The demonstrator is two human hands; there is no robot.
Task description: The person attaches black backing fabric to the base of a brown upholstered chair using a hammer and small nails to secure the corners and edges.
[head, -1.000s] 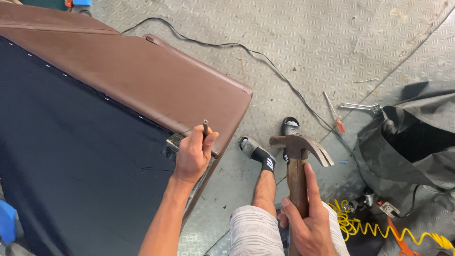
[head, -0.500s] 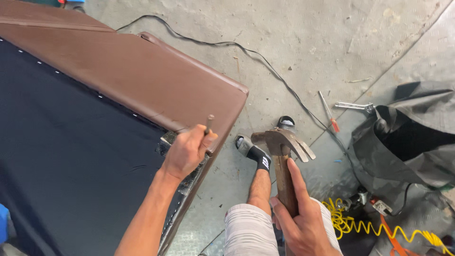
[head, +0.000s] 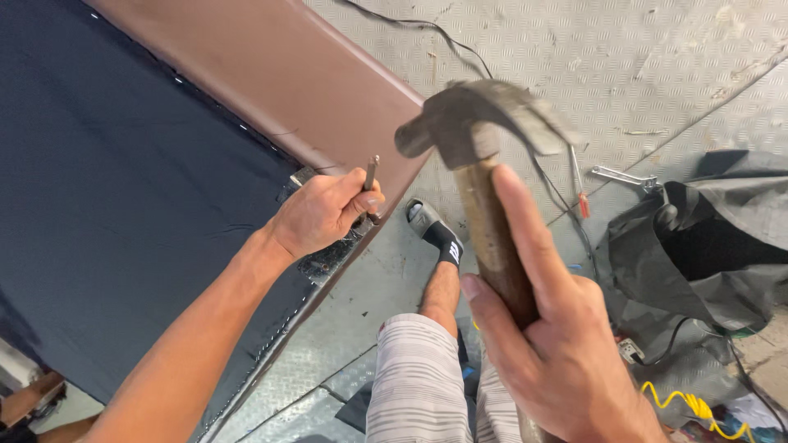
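My left hand (head: 320,215) pinches a thin metal punch or nail (head: 370,174) upright against the corner of a brown upholstered panel (head: 271,74), beside the dark fabric backing (head: 107,189). My right hand (head: 550,344) grips the wooden handle of a claw hammer (head: 476,131), raised high and close to the camera, its head above and to the right of the left hand. My leg in striped shorts and a black sock (head: 439,242) shows below.
A grey metal-tread floor (head: 640,74) lies beyond the panel, with a black cable (head: 427,29), a red-handled screwdriver (head: 579,184), a wrench (head: 620,175), a dark cloth bag (head: 698,246) and a yellow coiled hose (head: 689,406).
The hammer has swung up from low near my leg to high in front of the camera. The view has moved closer to the panel corner. The left hand keeps holding the metal piece.
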